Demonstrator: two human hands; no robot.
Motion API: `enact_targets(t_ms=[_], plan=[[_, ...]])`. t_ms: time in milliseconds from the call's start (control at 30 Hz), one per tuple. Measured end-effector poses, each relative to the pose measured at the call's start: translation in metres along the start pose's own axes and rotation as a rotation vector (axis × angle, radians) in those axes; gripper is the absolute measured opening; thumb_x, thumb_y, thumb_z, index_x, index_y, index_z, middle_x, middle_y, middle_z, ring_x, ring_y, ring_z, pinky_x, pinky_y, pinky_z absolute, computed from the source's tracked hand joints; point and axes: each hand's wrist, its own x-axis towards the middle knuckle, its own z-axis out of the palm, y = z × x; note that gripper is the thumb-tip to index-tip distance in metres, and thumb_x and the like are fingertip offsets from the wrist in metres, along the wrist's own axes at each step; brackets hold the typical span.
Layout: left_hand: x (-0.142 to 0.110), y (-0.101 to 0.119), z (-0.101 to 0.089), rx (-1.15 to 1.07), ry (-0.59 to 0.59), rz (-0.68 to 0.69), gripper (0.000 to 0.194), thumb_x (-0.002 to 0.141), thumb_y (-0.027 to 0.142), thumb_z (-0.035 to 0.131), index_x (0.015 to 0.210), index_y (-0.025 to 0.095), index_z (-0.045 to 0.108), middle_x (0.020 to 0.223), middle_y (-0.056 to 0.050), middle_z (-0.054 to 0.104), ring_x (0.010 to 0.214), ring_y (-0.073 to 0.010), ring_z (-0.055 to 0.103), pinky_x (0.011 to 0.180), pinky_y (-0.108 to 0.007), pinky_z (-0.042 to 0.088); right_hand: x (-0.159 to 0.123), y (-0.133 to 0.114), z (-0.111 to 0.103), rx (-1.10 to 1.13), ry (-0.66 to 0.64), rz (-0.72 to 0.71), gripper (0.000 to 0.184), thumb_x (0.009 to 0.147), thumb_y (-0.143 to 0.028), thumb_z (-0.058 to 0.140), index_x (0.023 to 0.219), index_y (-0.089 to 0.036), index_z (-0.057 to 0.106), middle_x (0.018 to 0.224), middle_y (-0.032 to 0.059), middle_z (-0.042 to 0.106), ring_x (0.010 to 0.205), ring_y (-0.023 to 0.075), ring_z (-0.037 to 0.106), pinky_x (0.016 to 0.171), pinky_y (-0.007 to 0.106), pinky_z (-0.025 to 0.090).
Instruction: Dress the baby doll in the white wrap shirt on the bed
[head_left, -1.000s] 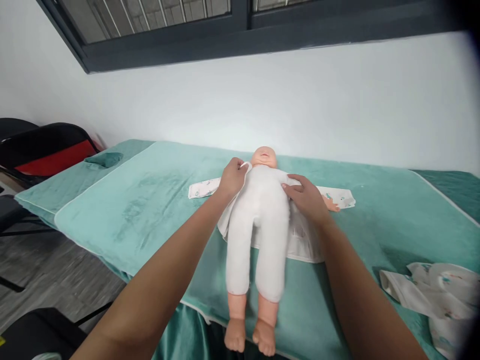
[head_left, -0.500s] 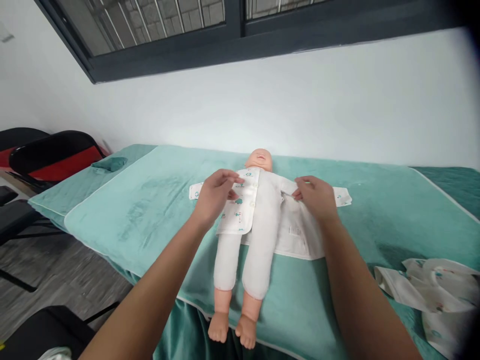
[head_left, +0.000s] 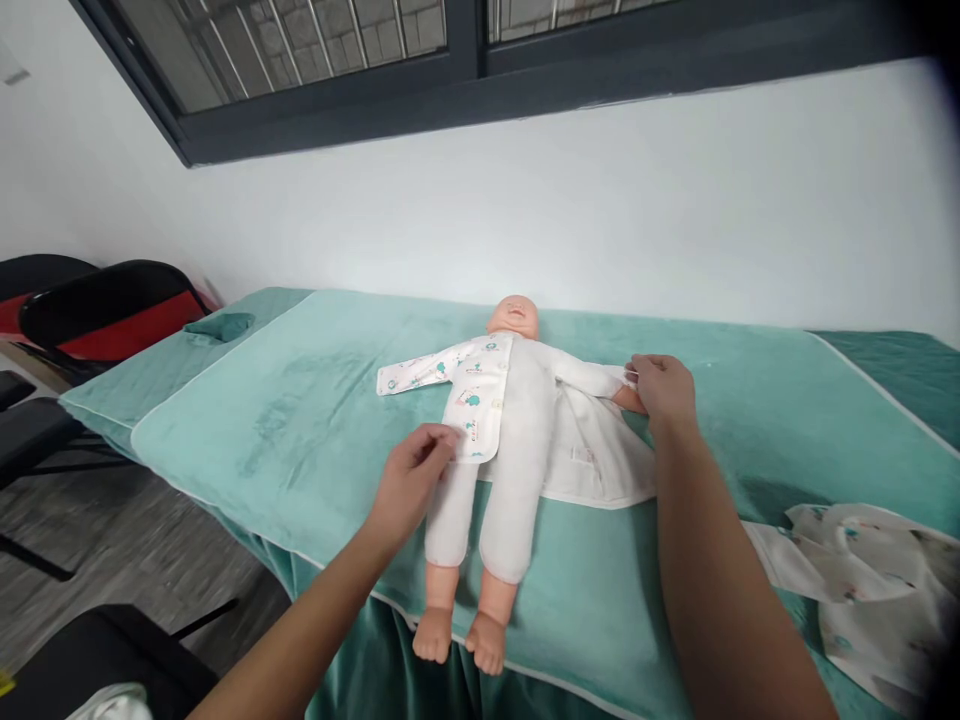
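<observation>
A baby doll [head_left: 517,430] in a white bodysuit lies on its back on a teal towel [head_left: 300,420], feet hanging over the near edge. A printed baby jacket [head_left: 472,395] covers its left half; the other half lies spread open, inside up, to the right. My left hand [head_left: 412,480] pinches the jacket's lower hem beside the doll's hip. My right hand [head_left: 664,390] is closed around the doll's wrist and the sleeve end at the right.
Another printed garment [head_left: 870,590] lies crumpled on the towel at the right. A small folded teal cloth [head_left: 217,326] sits at the far left. Black and red chairs [head_left: 97,310] stand left of the table; a white wall runs behind.
My left hand slid from the doll's shoulder down to the jacket hem after folding the left flap over the chest. My right hand moved outward from the chest to the doll's wrist.
</observation>
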Motion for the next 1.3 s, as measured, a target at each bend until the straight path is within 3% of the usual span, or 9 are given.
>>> enact_targets(t_ms=[100,300,467,567,700,933,1100,1200,1300], plan=[[0.0,-0.013,-0.003,0.059,0.115,0.043,0.02,0.093,0.04,0.057,0.099,0.023,0.065,0.097,0.0,0.065,0.091,-0.0159,0.057,0.08,-0.028,0.042,0.0,-0.003,-0.004,0.165,-0.001,0.134,0.004,0.086,-0.024,0.06,0.084,-0.02,0.06,0.099,0.0088,0.074,0.08,0.016,0.072,0.059,0.023,0.057],[-0.014,-0.03,-0.002,0.07,0.085,0.036,0.031,0.096,0.046,0.053,0.078,0.021,0.055,0.077,0.003,0.052,0.075,-0.0135,0.048,0.071,-0.027,0.039,0.006,-0.006,-0.017,0.385,-0.258,0.335,0.011,0.09,-0.013,0.049,0.089,-0.018,0.059,0.109,0.014,0.075,0.084,0.018,0.076,0.033,0.015,0.036],[0.004,-0.02,-0.008,0.195,0.084,0.197,0.029,0.097,0.039,0.051,0.075,0.021,0.053,0.075,0.003,0.051,0.075,-0.0135,0.048,0.073,-0.027,0.039,0.017,0.003,-0.028,0.305,-0.482,0.307,0.01,0.09,-0.017,0.056,0.091,-0.017,0.066,0.105,0.0131,0.077,0.081,0.0175,0.074,0.054,0.022,0.057],[0.027,-0.003,-0.004,0.286,0.066,0.361,0.02,0.097,0.033,0.05,0.083,0.022,0.057,0.088,0.001,0.061,0.086,-0.0157,0.054,0.08,-0.029,0.043,0.019,0.007,-0.039,0.216,-0.508,0.223,0.008,0.087,-0.019,0.063,0.089,-0.017,0.071,0.091,0.0102,0.077,0.07,0.0156,0.072,0.057,0.022,0.058],[0.065,0.025,0.025,0.527,0.028,0.571,0.011,0.095,0.022,0.05,0.099,0.022,0.06,0.105,-0.004,0.066,0.104,-0.0207,0.056,0.094,-0.036,0.044,0.015,0.002,-0.048,0.167,-0.53,0.182,0.011,0.085,-0.026,0.069,0.092,-0.019,0.074,0.09,0.0087,0.077,0.074,0.0192,0.073,0.061,0.025,0.059],[0.116,0.083,0.112,0.953,-0.218,0.799,0.052,0.09,0.019,0.055,0.14,0.02,0.044,0.144,-0.012,0.053,0.13,-0.0308,0.048,0.098,-0.047,0.043,0.002,-0.018,-0.032,0.485,-0.621,0.074,0.05,0.093,-0.065,0.049,0.083,-0.019,0.066,0.079,0.0093,0.074,0.067,0.0198,0.071,0.061,0.03,0.058],[0.138,0.098,0.15,1.043,-0.384,0.831,0.031,0.09,0.014,0.048,0.12,0.019,0.054,0.121,-0.009,0.066,0.11,-0.0274,0.06,0.088,-0.044,0.045,-0.003,-0.02,-0.021,0.489,-0.672,-0.1,0.056,0.086,-0.076,0.049,0.083,-0.022,0.061,0.075,0.0057,0.071,0.064,0.0184,0.067,0.065,0.032,0.056],[0.148,0.099,0.15,1.039,-0.386,0.843,0.022,0.088,0.012,0.047,0.108,0.019,0.055,0.106,-0.007,0.069,0.096,-0.0247,0.063,0.077,-0.039,0.043,0.003,-0.014,-0.019,0.251,-0.576,-0.129,0.056,0.088,-0.074,0.046,0.088,-0.021,0.064,0.078,0.0064,0.071,0.066,0.0181,0.065,0.064,0.031,0.053],[0.154,0.099,0.144,1.075,-0.327,0.889,0.025,0.085,0.01,0.05,0.108,0.019,0.055,0.104,-0.008,0.068,0.095,-0.0252,0.062,0.073,-0.037,0.04,0.005,-0.007,-0.012,-0.254,-0.427,-0.215,0.039,0.078,-0.062,0.069,0.075,-0.023,0.064,0.072,0.0043,0.067,0.066,0.0182,0.061,0.061,0.029,0.045]])
